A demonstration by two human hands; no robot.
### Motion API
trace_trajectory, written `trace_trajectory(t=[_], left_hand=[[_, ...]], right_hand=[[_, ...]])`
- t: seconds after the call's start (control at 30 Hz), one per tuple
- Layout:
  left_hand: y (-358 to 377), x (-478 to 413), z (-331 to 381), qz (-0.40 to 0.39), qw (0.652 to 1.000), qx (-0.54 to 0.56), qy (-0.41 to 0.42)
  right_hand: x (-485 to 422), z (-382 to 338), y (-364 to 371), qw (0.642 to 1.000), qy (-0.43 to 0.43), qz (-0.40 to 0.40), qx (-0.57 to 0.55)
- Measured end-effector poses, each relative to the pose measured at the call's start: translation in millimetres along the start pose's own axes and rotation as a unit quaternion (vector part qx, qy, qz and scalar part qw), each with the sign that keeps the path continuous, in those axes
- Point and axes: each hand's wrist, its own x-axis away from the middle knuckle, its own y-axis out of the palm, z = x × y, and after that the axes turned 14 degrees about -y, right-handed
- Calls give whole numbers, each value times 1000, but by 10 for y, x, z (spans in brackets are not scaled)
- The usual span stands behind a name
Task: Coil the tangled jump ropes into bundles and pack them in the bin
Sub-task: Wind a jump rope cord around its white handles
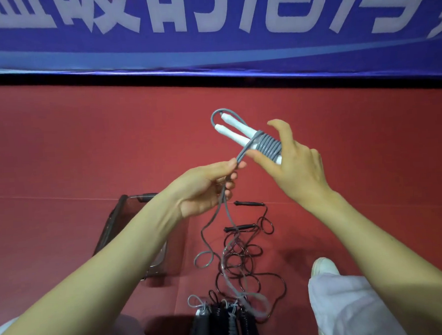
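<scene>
Red floor [84, 149] underfoot: the right hand [300, 167] grip curls round the grey jump rope [265, 145] (wound on its white handles), the left hand [205, 189] pinches its loose cord; a black jump rope [246, 256] lies tangled beside the bin [112, 223].

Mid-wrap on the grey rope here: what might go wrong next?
1. Slack of the grey rope lies across loops of the black rope below; pulling more in may snag or drag it.
2. The right hand holds the white handles rather loosely, thumb lifted, while the left hand pinches the rope; the wraps might slip.
</scene>
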Motion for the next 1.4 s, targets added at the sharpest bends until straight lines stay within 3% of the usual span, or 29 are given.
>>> trace_trajectory(t=[0.17,0.37,0.47,0.57,0.67,0.83,0.9,1.03,1.2,1.4], left_hand=[[30,59,-7,27,998,-23,60],[23,58,49,49,995,-60,62],[4,73,75,24,994,-94,56],[-22,83,61,13,993,-92,71],[-9,84,71,71,978,-124,153],[-7,121,92,79,948,-165,262],[8,115,58,78,948,-148,271],[35,55,-29,111,951,-109,267],[16,-35,-74,133,962,-62,230],[63,-41,-102,105,968,-81,214]], right_hand=[[-6,-67,-43,993,60,12,-104],[-12,-33,71,978,117,3,-170],[-18,-37,110,957,130,15,-258],[-52,-82,83,903,144,10,-405],[-78,-140,40,838,174,-28,-517],[-51,-204,-37,650,251,-161,-699],[-56,-207,-54,618,267,-207,-710],[-91,-182,-90,674,263,-234,-649],[-105,-204,-25,773,244,-190,-553],[-47,-209,25,795,221,-156,-543]])
